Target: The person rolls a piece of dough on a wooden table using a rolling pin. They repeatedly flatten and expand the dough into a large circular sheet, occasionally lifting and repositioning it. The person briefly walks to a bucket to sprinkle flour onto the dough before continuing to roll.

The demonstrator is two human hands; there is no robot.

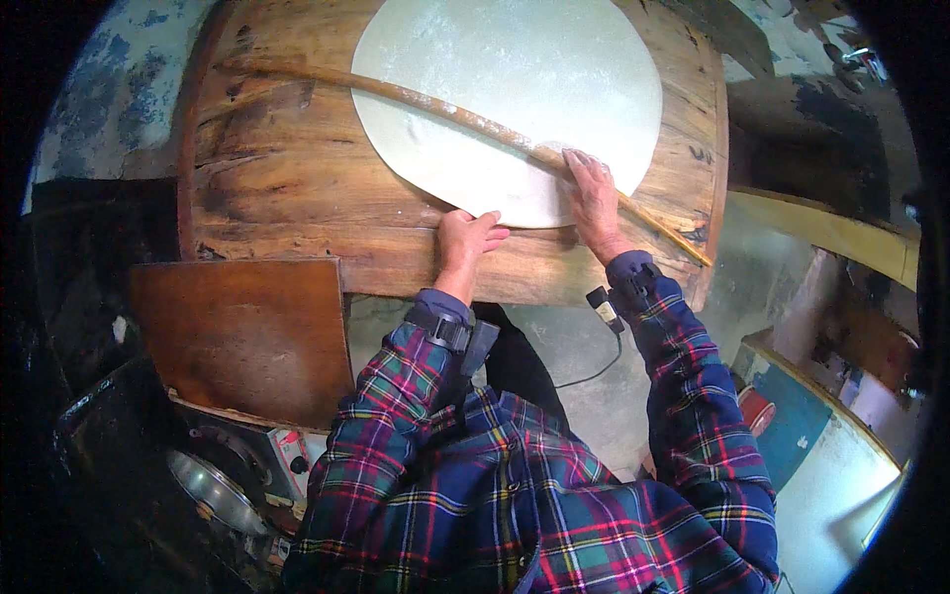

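A large, round, thin sheet of dough [512,82] lies on the wooden board [274,178], its near edge close to me. Across it, slanting from upper left to lower right, rests a long wooden rolling pin [445,110] dusted with flour. My left hand [471,236] is at the sheet's near edge, thumb over the rim; whether the fingers pinch it is hard to tell. My right hand [591,189] lies over the pin's right part, fingertips on or beside the pin and palm above the dough; its grip is partly hidden.
A brown wooden panel [245,334] adjoins the board at lower left, with a metal pan or lid [215,491] below it. A small black device [605,309] with a cable is beneath the board's near edge. Shelving [824,230] stands at the right.
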